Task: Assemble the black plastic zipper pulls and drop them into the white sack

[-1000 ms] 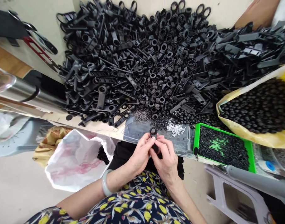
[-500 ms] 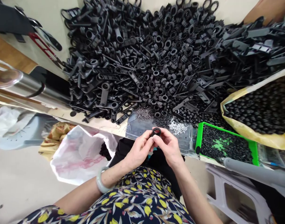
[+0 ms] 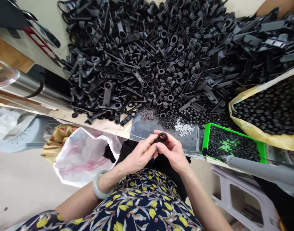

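Observation:
A small black plastic part with a ring-shaped end (image 3: 162, 137) is pinched between my two hands, just over the near edge of the bench. My left hand (image 3: 143, 153) is closed on its left side, and my right hand (image 3: 172, 151) grips it from the right with the thumb in front. Most of the part below the ring is hidden by my fingers. Beyond my hands is a dark clear-topped tray (image 3: 148, 129) bearing small springs (image 3: 148, 115), tiny black pieces (image 3: 167, 123) and white metal pins (image 3: 184, 128).
A big heap of black ring and lever parts (image 3: 137, 64) covers the bench behind. On the right are a green tray (image 3: 205, 141) of small black pieces and a yellow sack (image 3: 276, 138) of black beads. A white bag (image 3: 74, 160) opens at lower left, below a steel flask (image 3: 24, 85).
The black part has tilted between my fingers, so its ring end now rises further above the thumbs. Both hands keep their hold, and the view has shifted slightly.

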A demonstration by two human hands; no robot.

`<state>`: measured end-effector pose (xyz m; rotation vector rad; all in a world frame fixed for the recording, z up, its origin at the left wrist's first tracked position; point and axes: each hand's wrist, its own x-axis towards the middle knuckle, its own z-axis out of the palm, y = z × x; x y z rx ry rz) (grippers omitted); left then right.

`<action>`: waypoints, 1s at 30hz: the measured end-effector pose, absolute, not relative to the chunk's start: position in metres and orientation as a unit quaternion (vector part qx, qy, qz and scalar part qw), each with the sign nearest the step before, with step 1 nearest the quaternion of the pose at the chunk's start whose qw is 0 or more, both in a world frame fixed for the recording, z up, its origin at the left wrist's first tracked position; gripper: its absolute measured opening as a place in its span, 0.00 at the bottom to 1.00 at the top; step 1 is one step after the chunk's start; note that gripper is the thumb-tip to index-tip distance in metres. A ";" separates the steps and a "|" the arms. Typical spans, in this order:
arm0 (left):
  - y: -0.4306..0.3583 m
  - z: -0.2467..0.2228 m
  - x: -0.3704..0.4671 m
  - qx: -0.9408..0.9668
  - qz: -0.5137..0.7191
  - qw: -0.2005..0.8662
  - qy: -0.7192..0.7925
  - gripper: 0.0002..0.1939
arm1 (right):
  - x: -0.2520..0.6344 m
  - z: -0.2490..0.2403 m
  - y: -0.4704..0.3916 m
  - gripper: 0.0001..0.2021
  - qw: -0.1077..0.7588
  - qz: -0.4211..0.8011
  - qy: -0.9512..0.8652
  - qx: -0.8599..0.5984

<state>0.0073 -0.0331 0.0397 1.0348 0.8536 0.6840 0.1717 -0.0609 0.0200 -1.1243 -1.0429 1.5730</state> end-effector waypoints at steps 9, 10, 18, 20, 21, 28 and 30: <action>-0.012 0.046 0.011 0.302 0.431 0.786 0.325 0.13 | 0.159 0.012 -0.065 0.23 0.488 0.630 -0.325 -0.510; -0.014 0.044 0.011 0.310 0.410 0.795 0.322 0.13 | 0.157 0.013 -0.064 0.23 0.481 0.645 -0.314 -0.504; -0.014 0.012 -0.011 0.392 0.485 0.652 0.432 0.13 | 0.177 0.001 -0.066 0.10 0.406 0.281 -0.597 -0.632; -0.018 0.007 -0.009 0.481 0.487 0.546 0.483 0.12 | 0.176 -0.005 -0.063 0.09 0.334 0.155 -0.671 -0.643; -0.021 0.004 -0.005 0.530 0.471 0.499 0.498 0.13 | 0.175 -0.007 -0.061 0.08 0.305 0.113 -0.693 -0.644; -0.027 -0.026 0.028 0.748 0.350 0.354 0.439 0.15 | 0.225 0.008 -0.058 0.08 0.308 0.084 -0.667 -0.673; -0.022 -0.033 0.031 0.782 0.321 0.330 0.419 0.14 | 0.250 0.013 -0.059 0.07 0.318 0.092 -0.646 -0.688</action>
